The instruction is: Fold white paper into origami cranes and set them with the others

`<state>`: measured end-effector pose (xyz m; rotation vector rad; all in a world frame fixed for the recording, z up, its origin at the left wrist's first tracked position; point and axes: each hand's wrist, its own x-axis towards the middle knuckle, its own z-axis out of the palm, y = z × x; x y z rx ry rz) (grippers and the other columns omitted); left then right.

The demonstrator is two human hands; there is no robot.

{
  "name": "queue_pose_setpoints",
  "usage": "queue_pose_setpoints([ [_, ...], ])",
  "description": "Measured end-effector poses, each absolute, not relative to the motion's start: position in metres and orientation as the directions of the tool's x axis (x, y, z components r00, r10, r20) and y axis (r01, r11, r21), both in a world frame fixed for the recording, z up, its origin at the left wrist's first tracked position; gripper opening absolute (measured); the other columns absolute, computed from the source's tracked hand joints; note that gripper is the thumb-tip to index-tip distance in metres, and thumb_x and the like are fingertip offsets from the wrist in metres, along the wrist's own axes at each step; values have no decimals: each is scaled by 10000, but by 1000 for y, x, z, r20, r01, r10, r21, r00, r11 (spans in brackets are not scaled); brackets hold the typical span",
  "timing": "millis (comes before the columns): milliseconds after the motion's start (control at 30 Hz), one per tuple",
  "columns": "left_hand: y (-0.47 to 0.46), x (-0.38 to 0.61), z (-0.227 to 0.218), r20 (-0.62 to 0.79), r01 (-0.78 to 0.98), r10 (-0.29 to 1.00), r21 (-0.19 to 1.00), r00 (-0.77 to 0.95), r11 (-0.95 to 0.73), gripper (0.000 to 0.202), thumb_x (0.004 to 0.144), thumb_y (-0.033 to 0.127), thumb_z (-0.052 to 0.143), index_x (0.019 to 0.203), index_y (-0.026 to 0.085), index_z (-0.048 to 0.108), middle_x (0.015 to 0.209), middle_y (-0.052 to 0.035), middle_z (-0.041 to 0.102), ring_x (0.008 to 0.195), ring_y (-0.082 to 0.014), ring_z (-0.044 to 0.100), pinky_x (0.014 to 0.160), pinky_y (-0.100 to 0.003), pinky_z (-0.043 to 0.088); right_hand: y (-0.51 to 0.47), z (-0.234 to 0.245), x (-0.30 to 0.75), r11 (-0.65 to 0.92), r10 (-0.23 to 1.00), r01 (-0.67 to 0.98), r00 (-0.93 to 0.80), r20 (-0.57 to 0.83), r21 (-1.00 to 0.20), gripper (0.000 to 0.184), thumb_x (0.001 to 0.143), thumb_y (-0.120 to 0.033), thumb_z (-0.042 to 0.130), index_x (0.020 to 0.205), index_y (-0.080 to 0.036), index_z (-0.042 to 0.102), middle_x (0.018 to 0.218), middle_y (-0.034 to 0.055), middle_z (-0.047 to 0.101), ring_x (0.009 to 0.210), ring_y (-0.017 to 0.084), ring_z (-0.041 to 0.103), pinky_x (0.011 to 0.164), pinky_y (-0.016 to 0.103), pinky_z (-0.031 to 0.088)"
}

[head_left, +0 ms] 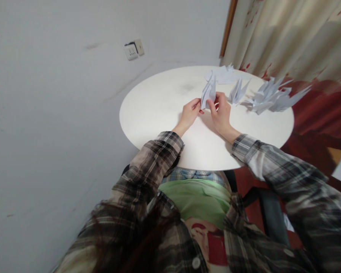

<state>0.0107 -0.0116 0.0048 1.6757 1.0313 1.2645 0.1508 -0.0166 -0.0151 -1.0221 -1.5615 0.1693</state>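
Observation:
A folded white paper figure (208, 93) stands upright on the round white table (159, 110). My left hand (190, 113) pinches its lower left edge with closed fingers. On the other side, my right hand (222, 112) pinches the lower right edge between thumb and fingers. Both wrists rest near the tabletop, with plaid sleeves behind them.
Several finished folded paper figures (269, 98) lie on the table's right side, one (238, 91) close to my right hand, more (221, 74) at the far edge. A wall with a socket (134, 49) is on the left, a curtain (287, 34) on the right.

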Motion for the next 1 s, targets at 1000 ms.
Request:
queue_pose_setpoints([
  [1000,5,7,-7,280,88,954,953,113,-290,165,735,19,668,818,150,613,749,6,684,736,-101,651,792,-270,540,-4,-10,145,270,961,31,62,271,-962,198,730,-293,744,763,-225,562,648,-53,601,642,135,601,667,306,514],
])
